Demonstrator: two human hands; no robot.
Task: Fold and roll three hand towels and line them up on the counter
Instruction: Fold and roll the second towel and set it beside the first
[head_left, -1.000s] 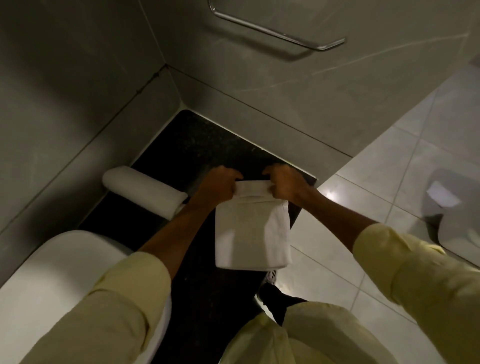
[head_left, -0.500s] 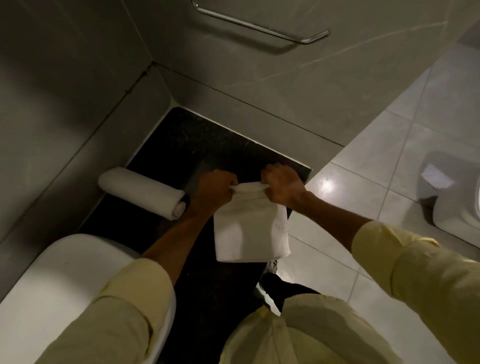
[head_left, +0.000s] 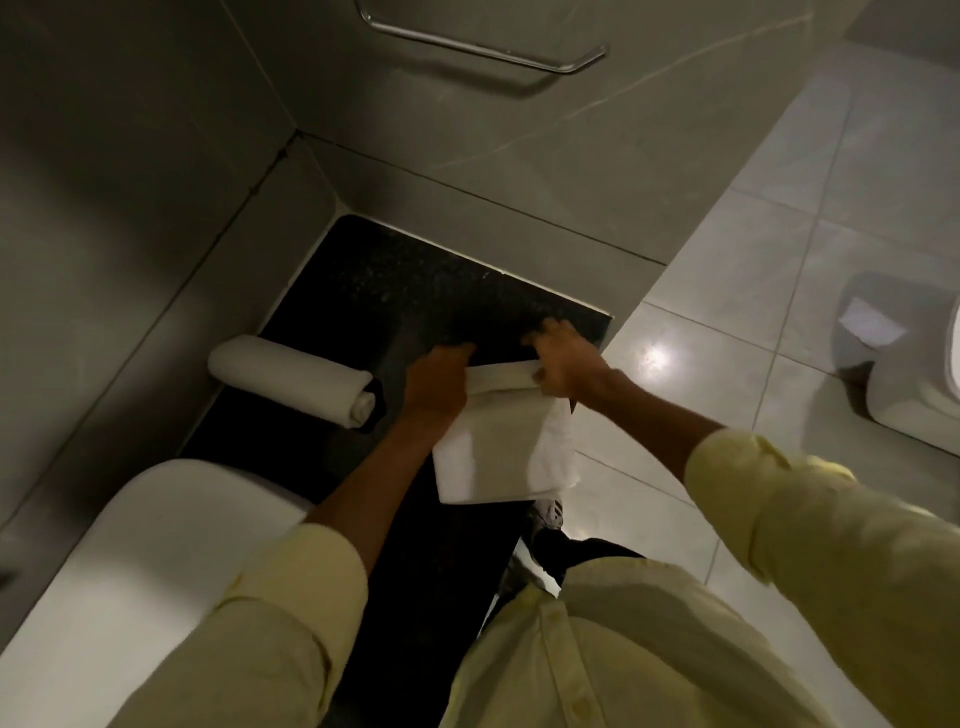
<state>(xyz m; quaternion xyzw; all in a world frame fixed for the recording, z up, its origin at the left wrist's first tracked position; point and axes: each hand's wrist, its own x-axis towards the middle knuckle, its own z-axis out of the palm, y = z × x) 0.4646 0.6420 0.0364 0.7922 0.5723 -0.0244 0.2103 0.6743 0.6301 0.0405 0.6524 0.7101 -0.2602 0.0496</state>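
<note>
A folded white hand towel (head_left: 504, 447) lies on the black counter (head_left: 415, 280), its near end hanging past the counter's right edge. Its far end is turned over into a short roll. My left hand (head_left: 439, 387) grips the left end of that roll and my right hand (head_left: 563, 364) grips the right end. A finished rolled towel (head_left: 293, 379) lies on the counter to the left, against the wall.
A white basin (head_left: 156, 561) sits on the counter at near left. Grey tiled walls close the counter at the back and left, with a metal towel bar (head_left: 483, 49) above. The tiled floor and a white fixture (head_left: 914, 395) lie to the right.
The roll at the towel's far end has grown a little and the flat part has shortened. Both hands stay on the roll's ends. The camera view shifted slightly.
</note>
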